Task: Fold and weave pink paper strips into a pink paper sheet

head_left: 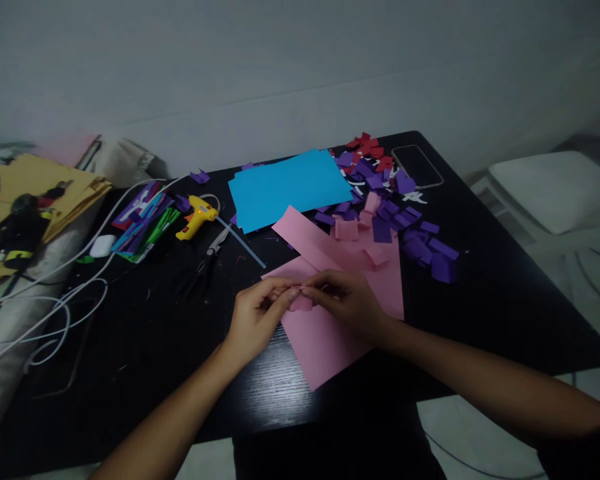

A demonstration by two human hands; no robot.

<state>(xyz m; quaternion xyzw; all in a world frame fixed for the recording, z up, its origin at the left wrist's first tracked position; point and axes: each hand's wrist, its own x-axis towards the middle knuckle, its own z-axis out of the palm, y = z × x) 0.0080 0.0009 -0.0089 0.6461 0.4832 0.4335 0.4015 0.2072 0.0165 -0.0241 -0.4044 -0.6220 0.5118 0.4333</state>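
Both hands pinched a small pink piece over pink paper.

The left hand [260,310] and right hand [347,300] met fingertip to fingertip, thumbs and fingers pressed on the small pink piece [301,303] between them. Both forearms angled inward from the lower corners, the right one reaching across the pink paper [325,350] on the black table [485,313]; the left wrist stood just beside the sheet.

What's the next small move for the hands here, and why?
Probably pinch the small pink piece firmly along its top edge: the left hand and right hand both hold it there, fingertips close together, while its lower part shows below.
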